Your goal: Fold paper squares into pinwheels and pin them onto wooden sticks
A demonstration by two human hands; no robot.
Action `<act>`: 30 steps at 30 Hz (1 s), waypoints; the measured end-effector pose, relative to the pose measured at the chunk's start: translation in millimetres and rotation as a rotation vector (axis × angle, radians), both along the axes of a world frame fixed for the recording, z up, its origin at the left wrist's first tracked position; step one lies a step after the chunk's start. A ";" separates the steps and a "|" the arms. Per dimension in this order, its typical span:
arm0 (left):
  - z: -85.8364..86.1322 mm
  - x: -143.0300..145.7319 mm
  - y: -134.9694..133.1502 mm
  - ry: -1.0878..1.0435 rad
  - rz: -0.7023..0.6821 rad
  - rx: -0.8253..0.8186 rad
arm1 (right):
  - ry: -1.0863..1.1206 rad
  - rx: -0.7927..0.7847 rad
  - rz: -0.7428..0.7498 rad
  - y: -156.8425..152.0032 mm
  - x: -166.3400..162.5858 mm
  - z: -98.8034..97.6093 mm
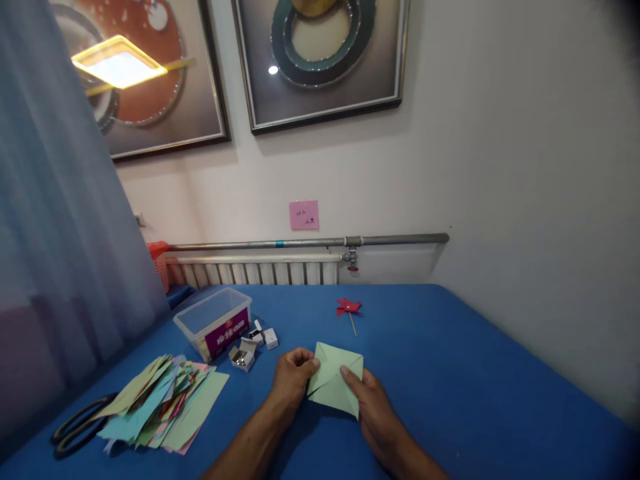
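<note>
A square of pale green paper point(333, 393) is held up over the blue table, with crease or cut lines running in from its corners. My left hand point(293, 377) pinches its left edge between thumb and fingers. On the right side, my right hand point(373, 407) grips it, thumb flat on the front face and fingers behind. Beyond the paper lies a small red paper pinwheel point(349, 307) on a thin wooden stick, apart from both hands.
Left of my hands are a pile of coloured paper point(165, 403), black-handled scissors point(80, 427) partly under it, a clear plastic tub point(215, 320) and small white boxes point(243, 355), one open with metal bits. A radiator point(260, 270) and pipe run behind the blue table point(450, 373).
</note>
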State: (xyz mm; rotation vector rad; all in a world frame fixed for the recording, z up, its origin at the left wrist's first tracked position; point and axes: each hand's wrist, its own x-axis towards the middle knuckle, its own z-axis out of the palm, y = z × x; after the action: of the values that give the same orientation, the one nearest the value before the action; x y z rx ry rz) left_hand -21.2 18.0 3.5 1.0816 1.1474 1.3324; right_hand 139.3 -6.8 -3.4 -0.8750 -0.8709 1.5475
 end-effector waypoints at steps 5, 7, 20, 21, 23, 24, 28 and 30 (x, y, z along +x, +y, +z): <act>-4.6 2.2 1.1 -0.008 0.007 -0.007 | 0.078 -0.008 0.031 -7.2 0.0 7.1; -3.4 3.9 0.2 -0.019 0.014 -0.011 | 0.049 -0.003 0.022 -3.9 0.8 -0.7; 0.5 7.2 -3.4 -0.004 0.057 0.021 | -0.006 -0.006 -0.007 -2.1 1.7 -4.0; -0.4 7.2 -2.7 -0.001 0.062 0.026 | -0.002 -0.008 -0.012 -1.6 1.6 -4.1; -1.2 7.4 -1.7 0.010 0.074 0.039 | 0.004 -0.011 -0.013 -0.4 1.4 -4.5; -0.9 7.6 -1.6 0.017 0.082 0.045 | 0.004 -0.012 -0.009 -0.1 1.3 -4.5; 2.3 8.6 -3.3 0.028 0.091 0.050 | 0.018 -0.007 0.015 -1.5 1.1 -3.0; 3.4 9.0 -4.7 0.041 0.089 0.059 | 0.029 -0.001 0.031 -2.9 1.1 -2.4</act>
State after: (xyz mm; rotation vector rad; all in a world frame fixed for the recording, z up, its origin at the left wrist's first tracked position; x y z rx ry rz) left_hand -12.3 13.4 7.0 1.1160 1.2054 1.4272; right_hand 140.3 -9.7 -5.8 -0.8422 -0.8663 1.5837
